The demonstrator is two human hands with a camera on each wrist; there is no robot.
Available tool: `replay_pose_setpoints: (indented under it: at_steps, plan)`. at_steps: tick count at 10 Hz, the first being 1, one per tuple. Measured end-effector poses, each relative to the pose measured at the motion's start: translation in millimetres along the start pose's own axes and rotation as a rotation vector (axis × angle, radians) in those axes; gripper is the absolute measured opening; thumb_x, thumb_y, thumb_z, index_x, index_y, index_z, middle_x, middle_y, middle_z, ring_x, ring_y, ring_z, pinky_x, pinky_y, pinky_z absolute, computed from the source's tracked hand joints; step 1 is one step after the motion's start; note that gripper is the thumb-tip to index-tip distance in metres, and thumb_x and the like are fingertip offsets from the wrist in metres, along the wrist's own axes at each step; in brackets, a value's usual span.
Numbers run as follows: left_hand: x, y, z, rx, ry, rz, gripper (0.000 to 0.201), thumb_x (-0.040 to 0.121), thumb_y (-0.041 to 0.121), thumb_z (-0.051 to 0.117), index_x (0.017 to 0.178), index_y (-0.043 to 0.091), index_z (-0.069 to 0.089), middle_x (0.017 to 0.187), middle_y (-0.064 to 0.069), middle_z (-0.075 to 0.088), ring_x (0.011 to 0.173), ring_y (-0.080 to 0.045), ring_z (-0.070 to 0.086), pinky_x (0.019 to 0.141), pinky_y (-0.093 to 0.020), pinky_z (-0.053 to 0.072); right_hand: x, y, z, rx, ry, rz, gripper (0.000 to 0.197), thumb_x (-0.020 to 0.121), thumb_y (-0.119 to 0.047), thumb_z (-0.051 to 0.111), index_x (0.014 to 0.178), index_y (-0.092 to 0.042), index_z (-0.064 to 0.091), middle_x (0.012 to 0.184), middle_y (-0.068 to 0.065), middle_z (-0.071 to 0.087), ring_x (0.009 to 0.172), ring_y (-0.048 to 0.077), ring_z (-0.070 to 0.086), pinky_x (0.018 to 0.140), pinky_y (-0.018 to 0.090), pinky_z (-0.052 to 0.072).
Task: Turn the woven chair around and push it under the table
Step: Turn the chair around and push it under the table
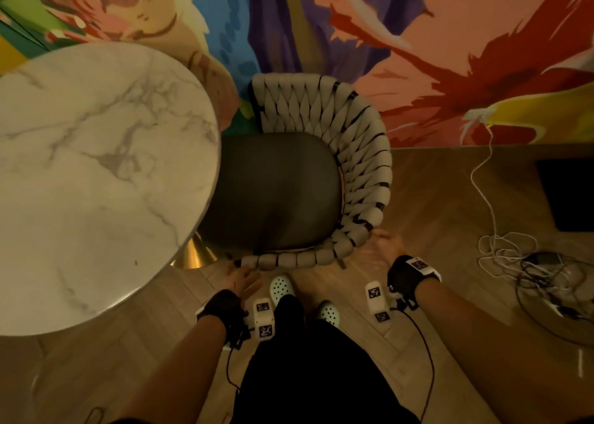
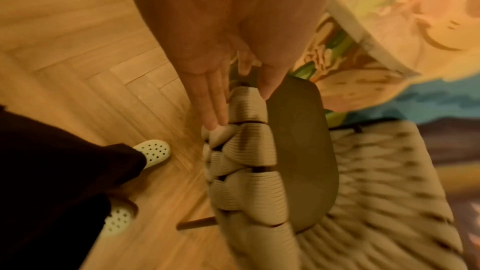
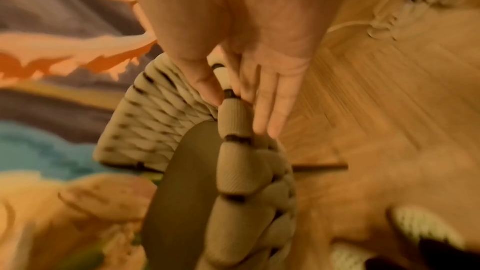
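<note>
In the head view, the grey woven-rope chair with dark seat cushion (image 1: pixel 299 179) is seen just beside the round white marble table (image 1: pixel 96 179), its seat edge partly under the tabletop and its curved back toward the wall and the person's right. The left hand (image 1: pixel 242 279) is placed at the near end of the woven rim, and the right hand (image 1: pixel 382 246) at the rim's outer corner; the right hand is blurred here. Both are about equally near, so a push toward the table is judged to come from the right side.

In the left wrist view, the left fingers (image 2: pixel 213 102) are held straight and together along the outer side of the rim, the thumb on the inner side, so the rim lies between them.

In the right wrist view, the right fingers (image 3: pixel 272 110) are likewise kept straight and close, outside the rim, with the thumb inside; a firm grip cannot be confirmed.
</note>
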State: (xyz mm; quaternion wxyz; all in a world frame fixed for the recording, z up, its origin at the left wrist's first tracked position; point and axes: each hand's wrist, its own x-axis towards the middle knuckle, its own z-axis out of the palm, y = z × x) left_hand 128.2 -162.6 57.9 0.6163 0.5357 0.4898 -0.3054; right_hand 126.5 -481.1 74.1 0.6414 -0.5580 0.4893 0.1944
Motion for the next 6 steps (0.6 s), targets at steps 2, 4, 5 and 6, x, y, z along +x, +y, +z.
replay_pose_setpoints:
  at_steps: [2,4,5,6]
  plan:
    - [-21,-56,-65,0.090,0.035,-0.026,0.044,0.096,0.018,0.045,0.139,0.007,0.043,0.130,-0.016,0.057,0.104,-0.032,0.059,0.081,-0.043,0.054,-35,56,51,0.320,-0.157,0.270,0.035,0.096,-0.012,0.049,0.130,-0.008,0.044,0.133,0.024,0.049,0.111,0.039,0.054,0.073,0.047,0.050]
    - [-40,-100,-185,0.069,0.140,-0.084,0.044,0.097,0.018,0.043,0.138,0.002,0.043,0.138,-0.020,0.053,0.121,-0.037,0.055,0.090,-0.044,0.049,-62,46,126,0.685,-0.272,0.330,0.065,0.093,-0.022,0.051,0.146,-0.002,0.021,0.142,0.031,0.041,0.131,0.044,0.046,0.085,0.051,0.048]
    - [-53,-108,-244,0.030,0.177,-0.061,0.045,0.098,0.018,0.041,0.140,0.002,0.041,0.142,-0.019,0.050,0.130,-0.036,0.049,0.104,-0.046,0.041,-64,58,133,0.755,-0.295,0.272,0.068,0.091,-0.026,0.050,0.146,-0.003,0.018,0.127,0.030,0.050,0.127,0.047,0.048,0.082,0.053,0.050]
    - [-64,-114,-286,0.074,0.183,-0.056,0.043,0.098,0.019,0.038,0.138,0.003,0.042,0.135,-0.017,0.054,0.129,-0.035,0.050,0.105,-0.045,0.040,-76,73,140,0.673,-0.251,0.195,0.058,0.096,-0.022,0.044,0.146,-0.002,0.022,0.138,0.027,0.041,0.126,0.045,0.049,0.089,0.058,0.045]
